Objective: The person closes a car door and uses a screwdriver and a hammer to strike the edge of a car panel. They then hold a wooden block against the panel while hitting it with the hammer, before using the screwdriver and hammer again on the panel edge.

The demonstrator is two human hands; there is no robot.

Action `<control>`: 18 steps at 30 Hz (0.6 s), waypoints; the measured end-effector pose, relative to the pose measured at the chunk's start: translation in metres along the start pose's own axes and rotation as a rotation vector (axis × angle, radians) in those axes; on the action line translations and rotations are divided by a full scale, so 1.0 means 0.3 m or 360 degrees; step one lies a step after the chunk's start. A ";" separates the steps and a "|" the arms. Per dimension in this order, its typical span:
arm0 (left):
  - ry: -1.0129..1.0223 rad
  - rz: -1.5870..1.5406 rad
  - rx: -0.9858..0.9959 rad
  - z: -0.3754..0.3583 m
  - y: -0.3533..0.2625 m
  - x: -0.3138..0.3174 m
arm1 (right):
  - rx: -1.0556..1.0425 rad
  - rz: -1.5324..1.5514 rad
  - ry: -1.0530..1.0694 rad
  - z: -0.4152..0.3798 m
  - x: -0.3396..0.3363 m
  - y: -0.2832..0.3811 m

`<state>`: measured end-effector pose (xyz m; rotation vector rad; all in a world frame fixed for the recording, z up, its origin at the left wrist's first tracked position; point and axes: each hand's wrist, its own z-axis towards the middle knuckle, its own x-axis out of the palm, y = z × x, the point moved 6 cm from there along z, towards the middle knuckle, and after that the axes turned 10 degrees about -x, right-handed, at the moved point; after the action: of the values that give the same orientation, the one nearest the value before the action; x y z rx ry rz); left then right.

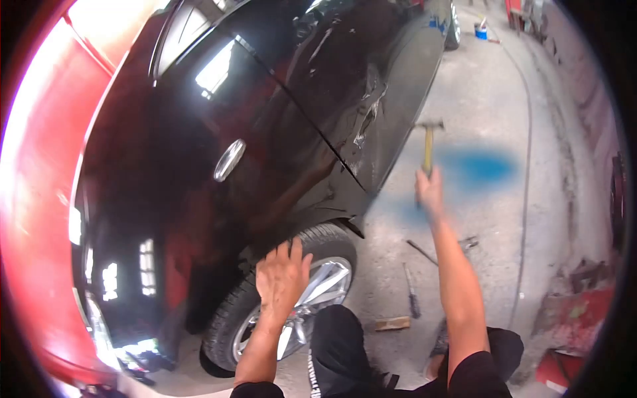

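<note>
My right hand (430, 189) is wrapped round the yellow handle of a hammer (428, 147), held out over the concrete floor beside the car. The hammer's dark head points away from me. My left hand (282, 275) lies with fingers stretched out at the top of the front tyre (232, 318), fingertips right at the wheel arch. A black car (192, 146) fills the left and middle of the view. Its lower door (371, 113) is creased and scraped, and the fender (318, 196) shows dents above the wheel.
On the floor lie a screwdriver-like tool (413, 297), a dark bar (421, 252) and a wooden block (393, 324). Blue paint (478, 166) stains the concrete. A blue can (480, 30) stands farther back. A red car (46, 166) is at far left.
</note>
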<state>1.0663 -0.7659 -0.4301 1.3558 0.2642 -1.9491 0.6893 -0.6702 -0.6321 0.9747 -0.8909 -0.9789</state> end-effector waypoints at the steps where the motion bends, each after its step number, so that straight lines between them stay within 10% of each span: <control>1: -0.0004 -0.0041 -0.0010 -0.004 0.013 0.000 | -0.0010 -0.0149 -0.0050 -0.070 -0.057 -0.072; 10: -0.0026 -0.0514 -0.0059 -0.050 0.089 0.043 | 0.0943 -0.0992 0.0362 -0.835 -0.391 -0.264; 18: -0.0016 -0.0631 0.0091 -0.066 0.109 0.036 | 0.0747 -0.0800 0.0420 -0.804 -0.259 -0.212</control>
<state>1.1006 -0.7829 -0.4402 1.4107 0.5078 -2.3008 0.8715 -0.5535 -0.7786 1.7451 -0.6735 -1.0420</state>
